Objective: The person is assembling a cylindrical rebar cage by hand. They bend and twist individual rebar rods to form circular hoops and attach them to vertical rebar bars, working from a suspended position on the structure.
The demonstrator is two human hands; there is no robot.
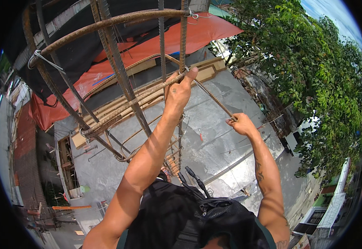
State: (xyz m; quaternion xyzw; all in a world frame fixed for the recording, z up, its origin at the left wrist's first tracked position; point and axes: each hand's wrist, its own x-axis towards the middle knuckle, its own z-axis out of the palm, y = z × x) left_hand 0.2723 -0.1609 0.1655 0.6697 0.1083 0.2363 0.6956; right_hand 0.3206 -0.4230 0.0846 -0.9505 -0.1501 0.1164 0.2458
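Note:
A cage of rusty ribbed rebar rises in front of me, its upright bars [120, 68] crossed by bent stirrups [118, 23]. My left hand [178, 92] is closed round the corner of the middle stirrup [150, 92], against an upright bar, with the thumb on top. To the right, my right hand [244, 125] grips the lower end of a short ribbed steel rod [214, 96]. The rod slants up to the corner beside my left hand, where light tie wire [196, 82] shows. Whether the rod's tip touches the wire or the bar is hard to tell.
Twisted tie wire [40, 60] binds another stirrup corner at upper left. A red-orange tarp [210, 30] and long wooden boards [208, 71] lie beyond the cage. Far below is a grey concrete slab [214, 143]. Leafy trees [297, 62] stand right; a rusty corrugated roof [25, 153] lies left.

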